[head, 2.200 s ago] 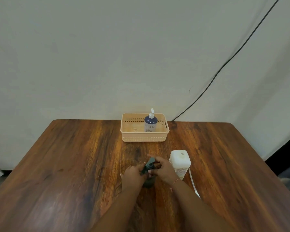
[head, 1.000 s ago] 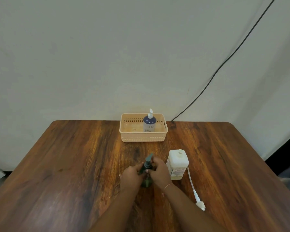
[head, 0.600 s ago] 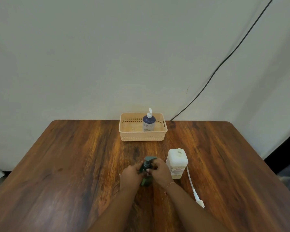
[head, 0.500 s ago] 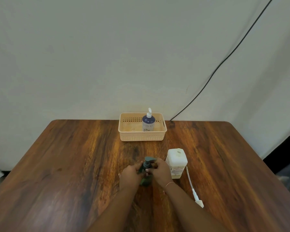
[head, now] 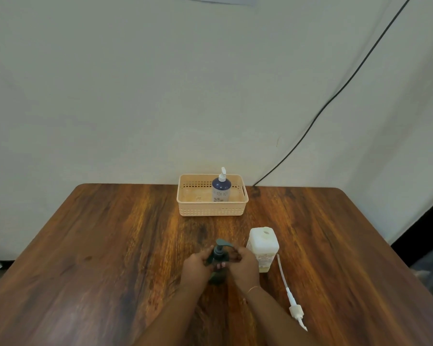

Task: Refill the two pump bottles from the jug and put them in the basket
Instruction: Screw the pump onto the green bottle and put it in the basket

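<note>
A dark green pump bottle (head: 218,270) stands upright on the wooden table (head: 110,245), with its pump head (head: 221,244) on top pointing right. My left hand (head: 196,269) grips the bottle's left side. My right hand (head: 244,267) holds it at the collar from the right. The white jug (head: 262,245) stands just right of my right hand, its top uncapped. A dark blue pump bottle (head: 220,187) with a white pump stands inside the peach basket (head: 211,208) at the table's far edge.
A white pump with a long tube (head: 291,299) lies on the table to the right of my right forearm. A black cable (head: 335,96) runs down the wall behind the basket's right side.
My right hand has kept turning the green bottle's pump head, whose spout now points right. The bottle and the jug stay in place; the view shifts slightly.
</note>
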